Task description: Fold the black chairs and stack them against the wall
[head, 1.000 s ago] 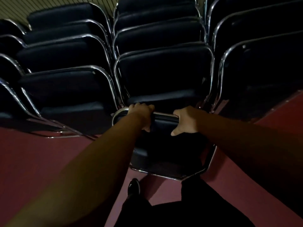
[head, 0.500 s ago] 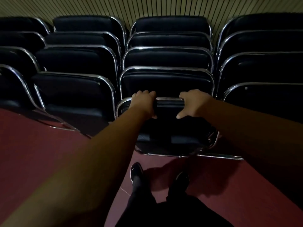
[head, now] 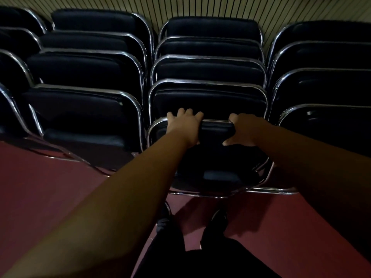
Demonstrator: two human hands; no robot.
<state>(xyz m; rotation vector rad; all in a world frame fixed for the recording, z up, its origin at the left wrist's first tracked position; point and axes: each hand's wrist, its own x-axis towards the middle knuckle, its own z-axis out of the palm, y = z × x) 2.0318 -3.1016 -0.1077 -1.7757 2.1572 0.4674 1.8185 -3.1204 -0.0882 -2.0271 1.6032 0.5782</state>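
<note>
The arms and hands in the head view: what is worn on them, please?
The left forearm and right forearm are bare; no sleeves show. The left hand and right hand have no gloves; no watch, ring or bracelet is visible.

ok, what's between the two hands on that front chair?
Head view: between left hand and right hand only the front chair itself shows, its chrome top rail and black pad, bare.

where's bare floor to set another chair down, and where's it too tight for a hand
Bare red floor lies left of the held chair, in front of the left row, and right of the shoes, before the right row. Crowded: the middle row is packed frame to frame, and gaps between rows are narrow.
</note>
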